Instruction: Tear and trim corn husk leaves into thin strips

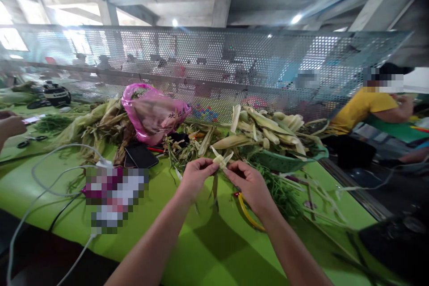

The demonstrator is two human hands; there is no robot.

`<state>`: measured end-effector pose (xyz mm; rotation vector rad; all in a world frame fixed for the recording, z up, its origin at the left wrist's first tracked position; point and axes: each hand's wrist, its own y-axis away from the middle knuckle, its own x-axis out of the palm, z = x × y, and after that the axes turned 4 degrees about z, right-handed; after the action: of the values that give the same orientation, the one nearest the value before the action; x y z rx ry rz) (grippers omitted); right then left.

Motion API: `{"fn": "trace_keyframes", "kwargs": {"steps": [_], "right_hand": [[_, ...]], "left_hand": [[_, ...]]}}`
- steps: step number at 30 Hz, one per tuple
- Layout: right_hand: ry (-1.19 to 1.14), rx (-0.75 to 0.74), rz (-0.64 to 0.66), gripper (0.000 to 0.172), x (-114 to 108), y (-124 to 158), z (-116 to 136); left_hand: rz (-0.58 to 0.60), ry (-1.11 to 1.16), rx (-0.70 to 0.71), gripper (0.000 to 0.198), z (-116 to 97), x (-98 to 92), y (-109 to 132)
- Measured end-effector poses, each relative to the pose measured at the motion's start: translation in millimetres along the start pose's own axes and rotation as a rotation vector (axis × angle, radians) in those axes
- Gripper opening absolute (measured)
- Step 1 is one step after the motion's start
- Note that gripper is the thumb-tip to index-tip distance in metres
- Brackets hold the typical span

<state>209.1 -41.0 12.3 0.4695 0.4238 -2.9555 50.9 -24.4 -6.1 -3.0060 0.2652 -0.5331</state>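
Observation:
Between both hands, above the green table (174,241), is a small folded piece of pale corn husk (220,161) with pointed ends sticking out. My left hand (197,176) pinches its left side between thumb and fingers. The other side is pinched by my right hand (250,183). Thin dark strips hang below the piece. A yellow-handled tool (248,214) lies partly under my right hand, its other end hidden. Just behind the hands is a green basket (288,161) heaped with dry corn husks (268,132).
A pink plastic bag (154,116) stands among loose husks (100,120). Nearby lie a phone (141,155), white cables (36,178), scissors (31,141) and green sprigs (281,192). A perforated metal screen (208,62) runs behind. At left is another person's hand (11,125); a person in yellow (365,105) sits right.

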Motion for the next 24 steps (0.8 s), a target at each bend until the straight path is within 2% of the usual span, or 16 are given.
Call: {"fn": "trace_keyframes", "kwargs": {"steps": [10,14,17,21,24], "right_hand": [[-0.157,0.033,0.006,0.019,-7,0,1],[-0.233,0.072,0.066,0.019,-3,0,1],[-0.253,0.096,0.117,0.026,1,0,1],[-0.134,0.082,0.033,0.033,4,-1,-3],[-0.099,0.072,-0.032,0.034,1,-3,-6]], "left_hand": [[0.024,0.055,-0.084,0.036,3,-6.8,-2],[0.029,0.042,-0.052,0.034,3,-2.5,-1],[0.032,0.0,-0.001,0.03,2,2.0,1],[0.07,-0.046,0.045,0.031,3,5.3,2],[0.072,-0.131,0.019,0.029,1,5.0,1]]}}
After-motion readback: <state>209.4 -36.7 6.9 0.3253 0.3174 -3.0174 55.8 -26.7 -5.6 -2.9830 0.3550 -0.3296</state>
